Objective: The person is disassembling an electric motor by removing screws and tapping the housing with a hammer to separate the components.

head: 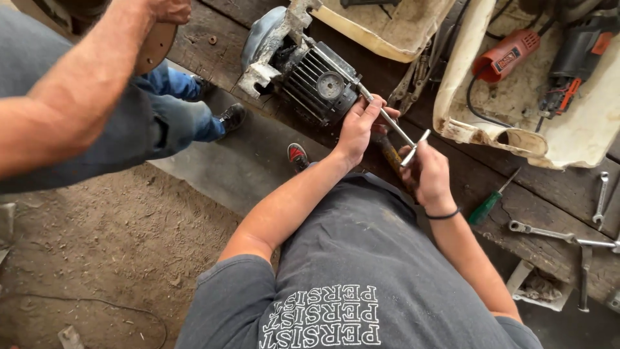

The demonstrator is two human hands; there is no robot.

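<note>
Our grey shirt fills the lower frame. Above it, our left hand (357, 129) grips the T-handle wrench (395, 127) shaft, our right hand (431, 174) clasps its crossbar, at the motor (310, 74), upper centre.

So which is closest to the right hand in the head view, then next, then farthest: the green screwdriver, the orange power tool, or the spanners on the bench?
From the right hand:
1. Green screwdriver, just beside the wrist on the bench.
2. Orange power tool, up in the white tub beyond the hand.
3. Spanners, farther along the bench toward the right edge.
</note>
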